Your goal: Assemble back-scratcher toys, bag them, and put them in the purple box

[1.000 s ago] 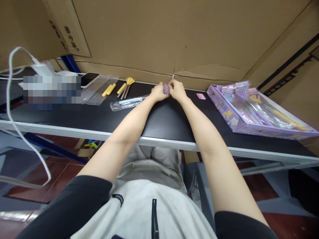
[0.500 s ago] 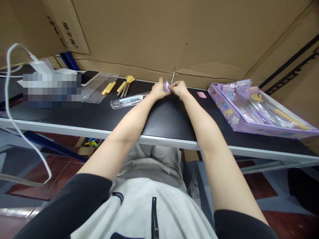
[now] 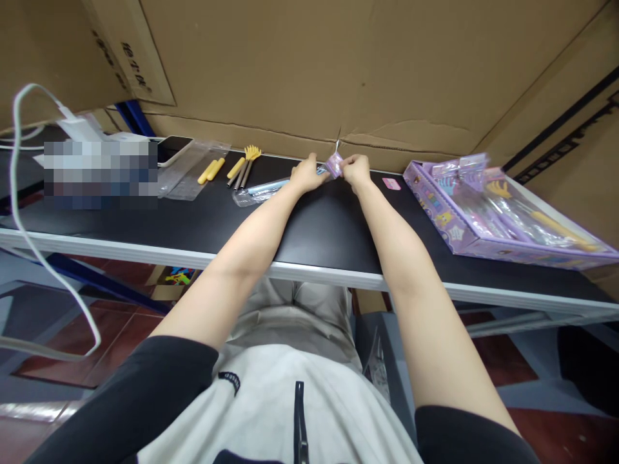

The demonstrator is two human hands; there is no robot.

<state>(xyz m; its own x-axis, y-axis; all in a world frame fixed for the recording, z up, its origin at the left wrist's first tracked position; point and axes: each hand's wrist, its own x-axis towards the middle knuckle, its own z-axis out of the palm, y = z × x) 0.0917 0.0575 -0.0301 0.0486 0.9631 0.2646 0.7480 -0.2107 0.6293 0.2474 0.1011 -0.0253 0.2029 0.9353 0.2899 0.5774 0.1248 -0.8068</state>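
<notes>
My left hand [image 3: 306, 174] is closed on a clear plastic sleeve [image 3: 245, 198] with a light-blue stick-like thing [image 3: 267, 187] inside it. The sleeve trails leftward under my left wrist, and part of it is hidden by the hand. Between my two hands a small purple printed card [image 3: 334, 165] is held up at the sleeve's right end. The fingers of my right hand [image 3: 356, 171] pinch the card's right edge. Whether the card is fixed to the sleeve I cannot tell.
Yellow claw-headed back scratchers [image 3: 252, 153] and loose yellow handles [image 3: 211, 170] lie to the left, near flat clear bags [image 3: 181, 183]. A purple display box [image 3: 454, 225] of packaged scratchers stands right, beside a pink card [image 3: 391, 184]. Cardboard [image 3: 309, 71] walls the table's back.
The sleeve with the blue thing has slid right. The purple card has moved slightly right and up, with my right hand shifting right and the blue end now showing beside my left fingers.
</notes>
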